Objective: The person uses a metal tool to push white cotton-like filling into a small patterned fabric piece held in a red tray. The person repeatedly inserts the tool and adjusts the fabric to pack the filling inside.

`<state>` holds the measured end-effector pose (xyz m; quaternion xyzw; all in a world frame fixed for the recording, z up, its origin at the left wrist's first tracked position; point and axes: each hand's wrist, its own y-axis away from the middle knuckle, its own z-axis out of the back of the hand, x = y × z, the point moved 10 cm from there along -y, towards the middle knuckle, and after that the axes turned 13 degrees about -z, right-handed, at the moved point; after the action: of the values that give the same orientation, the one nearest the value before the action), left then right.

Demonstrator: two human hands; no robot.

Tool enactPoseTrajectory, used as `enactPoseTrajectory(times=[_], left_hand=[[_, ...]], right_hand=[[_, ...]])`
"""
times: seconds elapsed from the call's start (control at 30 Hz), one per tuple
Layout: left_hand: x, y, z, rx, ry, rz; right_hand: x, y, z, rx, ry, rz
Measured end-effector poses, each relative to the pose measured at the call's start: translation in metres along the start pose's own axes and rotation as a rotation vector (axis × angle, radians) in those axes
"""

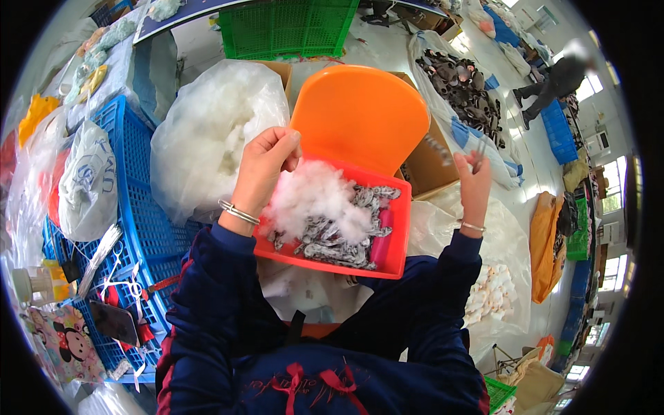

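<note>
My left hand [266,162] is closed in a pinch above the left side of a red plastic box [332,265]; whatever its fingertips hold is too small to make out. In the box are a pile of white fluffy stuffing [311,200], many small grey-and-white patterned fabric pieces [325,242] and a pink object [382,235]. Out to the right, my right hand [474,183] is raised with its fingers closed around a thin grey metal tool [481,148], blurred. Near it, to the left, a small grey patterned piece [437,149] shows blurred in the air.
Behind the box stands an orange chair back [360,117]. Left of it is a clear bag of white stuffing [214,138], beside blue crates [135,180]. A cardboard box [425,166] and bag of dark pieces [460,86] lie right. A person [553,83] walks far right.
</note>
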<state>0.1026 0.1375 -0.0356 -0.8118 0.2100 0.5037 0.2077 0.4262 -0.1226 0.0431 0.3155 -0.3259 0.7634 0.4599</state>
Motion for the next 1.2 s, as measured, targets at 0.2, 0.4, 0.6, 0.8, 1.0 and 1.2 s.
enactPoseTrajectory(times=[0.2,0.4,0.6,0.8,1.0,1.2], left_hand=[[0.011,0.003,-0.008,0.087,-0.088,0.019],[0.027,0.007,-0.018,0.237,-0.209,0.095],[0.031,0.010,-0.024,0.310,-0.220,0.116],[0.050,0.026,-0.048,0.527,-0.279,0.191],[0.039,0.047,-0.085,0.682,-0.465,-0.093],[0.062,0.054,-0.095,0.813,-0.453,0.271]], right_hand=[[-0.001,0.076,-0.123,0.760,0.191,-0.054],[-0.058,0.089,-0.202,0.742,0.640,0.052],[-0.004,0.075,-0.156,0.746,0.361,0.019],[0.015,0.078,-0.103,0.749,-0.050,-0.338],[0.027,0.097,-0.110,0.933,-0.492,-0.423],[0.032,0.097,-0.120,0.876,-0.707,-0.504]])
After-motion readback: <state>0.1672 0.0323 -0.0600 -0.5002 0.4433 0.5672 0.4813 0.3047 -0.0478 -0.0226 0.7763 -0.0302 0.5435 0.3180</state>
